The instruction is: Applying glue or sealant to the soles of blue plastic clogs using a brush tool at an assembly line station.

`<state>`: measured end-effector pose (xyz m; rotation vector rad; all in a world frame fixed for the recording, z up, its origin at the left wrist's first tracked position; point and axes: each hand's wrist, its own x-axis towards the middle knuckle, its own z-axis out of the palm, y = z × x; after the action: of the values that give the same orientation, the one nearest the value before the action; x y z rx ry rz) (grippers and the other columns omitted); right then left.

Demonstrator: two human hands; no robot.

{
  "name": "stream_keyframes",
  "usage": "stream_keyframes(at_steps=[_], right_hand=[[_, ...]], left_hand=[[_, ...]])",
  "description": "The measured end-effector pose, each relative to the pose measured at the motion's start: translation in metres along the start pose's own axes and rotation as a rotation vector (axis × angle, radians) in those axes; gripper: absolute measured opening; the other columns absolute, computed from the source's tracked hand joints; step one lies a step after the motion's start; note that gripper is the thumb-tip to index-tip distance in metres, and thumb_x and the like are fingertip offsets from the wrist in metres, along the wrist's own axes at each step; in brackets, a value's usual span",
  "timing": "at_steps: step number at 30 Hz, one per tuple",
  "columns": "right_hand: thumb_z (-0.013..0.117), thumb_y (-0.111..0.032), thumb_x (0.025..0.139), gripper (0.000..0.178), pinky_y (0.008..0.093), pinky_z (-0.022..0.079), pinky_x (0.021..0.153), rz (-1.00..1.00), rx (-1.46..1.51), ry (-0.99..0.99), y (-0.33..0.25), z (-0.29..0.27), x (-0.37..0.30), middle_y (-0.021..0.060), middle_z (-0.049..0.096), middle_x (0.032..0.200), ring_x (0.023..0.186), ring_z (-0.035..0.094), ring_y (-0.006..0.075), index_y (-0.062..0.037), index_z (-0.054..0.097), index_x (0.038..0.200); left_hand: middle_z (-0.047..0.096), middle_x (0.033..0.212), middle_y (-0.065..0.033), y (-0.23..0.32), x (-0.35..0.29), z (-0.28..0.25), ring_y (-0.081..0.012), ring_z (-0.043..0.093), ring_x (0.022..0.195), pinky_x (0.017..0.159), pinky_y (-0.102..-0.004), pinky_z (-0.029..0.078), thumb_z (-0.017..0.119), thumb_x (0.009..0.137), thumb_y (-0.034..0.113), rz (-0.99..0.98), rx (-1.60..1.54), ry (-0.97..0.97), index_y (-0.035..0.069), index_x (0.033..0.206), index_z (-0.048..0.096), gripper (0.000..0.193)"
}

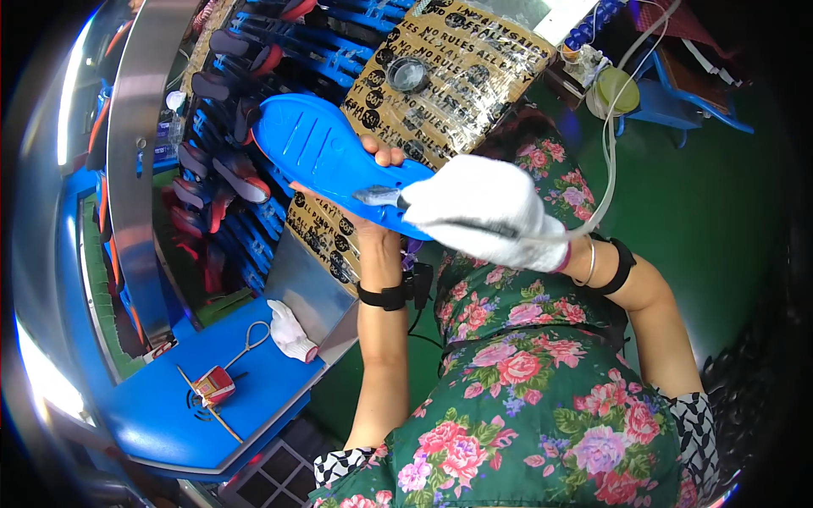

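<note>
My left hand [383, 152] grips a blue shoe sole [315, 135] from beneath, its fingers curling over the far edge. The sole is tilted up, and its grooved face shows. A white knit glove covers my right hand [483, 207], which is closed round a tool whose body is hidden. Only the tool's grey, narrow tip [377, 196] sticks out, lying over the sole near its right end. I cannot tell whether the tip touches the surface. From the top right, a pale flexible tube [608, 152] runs down to the gloved hand's wrist.
Behind the sole, a board wrapped in brown printed tape [449, 72] carries a small round dish [407, 75]. Racks of dark shoes [241, 173] stand at left. A blue ledge [161, 415] holds a loose white glove [290, 332] and a red box [213, 386]. A green-lidded container [616, 91] stands top right.
</note>
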<state>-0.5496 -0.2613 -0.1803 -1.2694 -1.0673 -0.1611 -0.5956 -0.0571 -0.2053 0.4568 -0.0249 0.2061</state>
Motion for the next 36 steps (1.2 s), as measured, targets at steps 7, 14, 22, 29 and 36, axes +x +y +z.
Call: stream_keyframes(at_steps=[7, 14, 22, 29, 36], right_hand=[[0.082, -0.007, 0.081, 0.017, 0.0350, 0.059, 0.075, 0.201, 0.363, -0.070, -0.003, 0.009, -0.009, 0.0077, 0.077, 0.098, 0.086, 0.073, 0.0239, -0.0088, 0.079, 0.098], [0.079, -0.005, 0.079, 0.024, 0.0369, 0.058, 0.070, 0.048, 0.183, -0.217, -0.010, 0.009, -0.021, 0.0072, 0.075, 0.098, 0.084, 0.070, 0.0273, -0.0110, 0.077, 0.102], [0.076, -0.006, 0.076, 0.036, 0.0364, 0.058, 0.068, -0.183, -0.021, -0.253, -0.001, 0.017, -0.034, 0.0113, 0.073, 0.100, 0.083, 0.069, 0.0280, -0.0104, 0.075, 0.112], [0.077, -0.007, 0.081, 0.027, 0.0378, 0.056, 0.074, -0.059, 0.156, -0.385, 0.005, 0.001, 0.001, 0.0062, 0.075, 0.101, 0.085, 0.069, 0.0266, -0.0137, 0.076, 0.107], [0.074, 0.000, 0.084, 0.020, 0.0296, 0.058, 0.078, 0.966, 0.831, -0.151, -0.001, -0.008, 0.008, 0.0135, 0.076, 0.098, 0.088, 0.072, 0.0172, 0.0057, 0.076, 0.103]], left_hand=[[0.058, 0.103, -0.0151, 0.029, 0.001, -0.018, -0.0253, 0.057, 0.086, 0.088, -0.0425, 0.049, 0.048, 0.074, 0.095, -0.129, 0.016, -0.094, 0.000, 0.134, 0.045, 0.113], [0.061, 0.106, -0.0204, 0.033, 0.001, -0.004, -0.0305, 0.063, 0.079, 0.071, -0.0446, 0.051, 0.043, 0.075, 0.095, -0.289, 0.131, 0.012, 0.004, 0.141, 0.044, 0.112], [0.062, 0.124, -0.0302, 0.041, 0.006, -0.020, -0.0423, 0.069, 0.100, 0.079, -0.0533, 0.062, 0.042, 0.073, 0.095, -0.599, 0.024, -0.103, 0.002, 0.153, 0.036, 0.123], [0.059, 0.134, -0.0272, 0.052, 0.011, -0.028, -0.0391, 0.069, 0.107, 0.083, -0.0589, 0.062, 0.045, 0.076, 0.090, -0.637, 0.190, 0.085, 0.003, 0.154, 0.034, 0.118], [0.061, 0.136, -0.0209, 0.049, 0.006, -0.067, -0.0392, 0.067, 0.113, 0.092, -0.0587, 0.056, 0.038, 0.089, 0.083, -0.443, -0.021, -0.015, 0.009, 0.156, 0.036, 0.100]])
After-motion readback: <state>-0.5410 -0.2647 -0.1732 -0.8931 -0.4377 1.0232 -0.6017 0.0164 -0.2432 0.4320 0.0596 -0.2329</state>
